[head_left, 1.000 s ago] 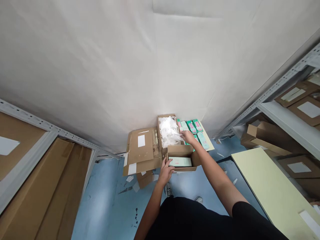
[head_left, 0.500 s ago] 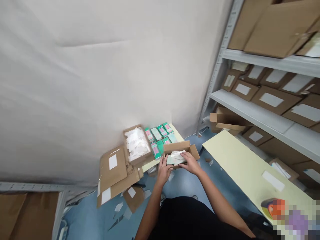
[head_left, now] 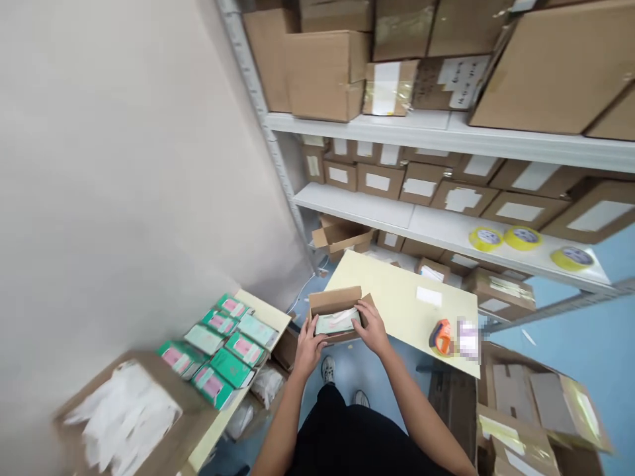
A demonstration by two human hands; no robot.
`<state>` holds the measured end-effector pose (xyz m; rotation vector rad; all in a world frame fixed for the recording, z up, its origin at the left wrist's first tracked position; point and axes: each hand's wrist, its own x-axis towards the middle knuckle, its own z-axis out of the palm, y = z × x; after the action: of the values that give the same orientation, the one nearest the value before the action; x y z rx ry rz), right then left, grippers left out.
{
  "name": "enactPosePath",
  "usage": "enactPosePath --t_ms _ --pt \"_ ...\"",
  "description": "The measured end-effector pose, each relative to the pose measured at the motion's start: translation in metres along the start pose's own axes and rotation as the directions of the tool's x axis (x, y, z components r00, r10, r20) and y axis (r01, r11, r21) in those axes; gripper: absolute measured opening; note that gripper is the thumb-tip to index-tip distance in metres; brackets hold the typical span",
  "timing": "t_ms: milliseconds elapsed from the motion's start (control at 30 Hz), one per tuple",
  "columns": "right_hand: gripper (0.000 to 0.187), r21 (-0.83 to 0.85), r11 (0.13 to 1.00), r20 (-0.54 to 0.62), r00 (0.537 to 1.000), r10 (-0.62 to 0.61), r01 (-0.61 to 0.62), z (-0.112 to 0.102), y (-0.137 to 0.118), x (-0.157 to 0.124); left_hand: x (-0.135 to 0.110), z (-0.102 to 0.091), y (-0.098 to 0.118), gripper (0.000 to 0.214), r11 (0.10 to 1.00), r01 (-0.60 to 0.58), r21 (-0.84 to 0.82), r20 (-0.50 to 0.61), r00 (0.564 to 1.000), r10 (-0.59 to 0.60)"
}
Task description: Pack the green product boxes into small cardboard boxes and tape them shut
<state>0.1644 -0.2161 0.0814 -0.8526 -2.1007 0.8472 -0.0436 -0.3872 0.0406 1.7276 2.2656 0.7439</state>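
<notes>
An open cardboard box (head_left: 335, 301) is held in front of me with its flaps up. Inside lies a pale green pack (head_left: 337, 322) with whitish wrapping on top. My left hand (head_left: 308, 349) grips the left side of the box, its fingertips reaching over the rim by the pack. On the right side, my right hand (head_left: 372, 328) is closed around the box's edge, fingertips at the pack's right end. The underside of the box is out of sight.
On the left table, green boxes (head_left: 231, 363) with pink labels stand beside a carton of white paper pieces (head_left: 131, 416). A cream table (head_left: 377, 284) ahead right bears an orange tape dispenser (head_left: 441, 338). Shelves (head_left: 377, 205) hold labelled cartons and yellow tape rolls (head_left: 523, 237).
My view has swung right, away from the left table and towards the cream table and shelves. Both hands have carried the box along; the whitish wrapping now lies flatter over the pack.
</notes>
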Motion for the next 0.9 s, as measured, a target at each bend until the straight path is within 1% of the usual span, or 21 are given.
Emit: enactPosePath --t_ms 67,133,233,333,400,467,533,567,633,667,700,733,767,800,833,867,900 --pt "0.038 -0.049 0.997 -0.075 0.996 0.051 -0.055 -0.005 0.018 -0.006 0.031 0.016 0.001 0.023 0.998 -0.055 -0.024 0.065 0.996 0.056" --pt "0.039 -0.088 0.989 -0.148 0.984 0.104 -0.118 -0.012 0.036 -0.012 0.064 0.035 0.0 0.022 0.991 -0.119 -0.056 0.129 0.984 0.125" --pt "0.042 -0.101 0.964 -0.241 0.946 0.216 -0.246 -0.027 0.061 -0.014 0.121 0.063 -0.001 0.023 0.972 -0.212 -0.1 0.216 0.949 0.229" --pt "0.045 -0.093 0.925 -0.326 0.889 0.322 -0.369 -0.047 0.08 -0.001 0.186 0.089 0.006 0.023 0.961 -0.253 -0.11 0.298 0.914 0.274" --pt "0.046 -0.105 0.899 -0.372 0.855 0.36 -0.425 -0.059 0.088 0.013 0.228 0.107 0.016 0.022 0.958 -0.262 -0.113 0.345 0.894 0.285" --pt "0.048 -0.133 0.874 -0.393 0.835 0.385 -0.466 -0.066 0.093 0.026 0.264 0.124 0.026 0.023 0.958 -0.263 -0.112 0.409 0.867 0.286" --pt "0.052 -0.162 0.85 -0.385 0.826 0.413 -0.501 -0.068 0.098 0.037 0.291 0.141 0.032 0.027 0.962 -0.251 -0.109 0.498 0.824 0.271" --pt "0.055 -0.173 0.838 -0.373 0.822 0.43 -0.517 -0.067 0.1 0.041 0.302 0.148 0.032 0.027 0.968 -0.232 -0.097 0.542 0.804 0.247" --pt "0.058 -0.185 0.815 -0.348 0.812 0.469 -0.55 -0.062 0.106 0.045 0.315 0.16 0.027 0.028 0.97 -0.218 -0.106 0.581 0.778 0.239" --pt "0.059 -0.185 0.803 -0.342 0.803 0.487 -0.566 -0.058 0.109 0.046 0.318 0.165 0.021 0.032 0.967 -0.216 -0.131 0.579 0.776 0.252" --pt "0.061 -0.18 0.792 -0.342 0.792 0.506 -0.583 -0.055 0.113 0.046 0.32 0.168 0.015 0.041 0.964 -0.208 -0.164 0.561 0.785 0.265" --pt "0.062 -0.168 0.781 -0.347 0.778 0.525 -0.602 -0.051 0.117 0.045 0.32 0.171 0.007 0.053 0.964 -0.179 -0.195 0.534 0.806 0.257" --pt "0.064 -0.147 0.768 -0.356 0.758 0.546 -0.623 -0.048 0.121 0.043 0.319 0.174 -0.001 0.067 0.97 -0.109 -0.218 0.505 0.837 0.208" --pt "0.066 -0.12 0.753 -0.368 0.733 0.571 -0.647 -0.045 0.126 0.041 0.319 0.176 -0.009 0.079 0.973 -0.009 -0.23 0.485 0.866 0.122" --pt "0.067 -0.091 0.735 -0.38 0.706 0.598 -0.672 -0.042 0.13 0.038 0.318 0.178 -0.017 0.087 0.968 0.101 -0.229 0.479 0.878 0.021" --pt "0.069 -0.064 0.714 -0.389 0.676 0.625 -0.697 -0.04 0.134 0.035 0.318 0.18 -0.024 0.09 0.955 0.199 -0.221 0.486 0.871 -0.07" --pt "0.07 -0.044 0.692 -0.395 0.649 0.65 -0.72 -0.038 0.139 0.033 0.318 0.181 -0.03 0.089 0.94 0.267 -0.214 0.501 0.856 -0.13"
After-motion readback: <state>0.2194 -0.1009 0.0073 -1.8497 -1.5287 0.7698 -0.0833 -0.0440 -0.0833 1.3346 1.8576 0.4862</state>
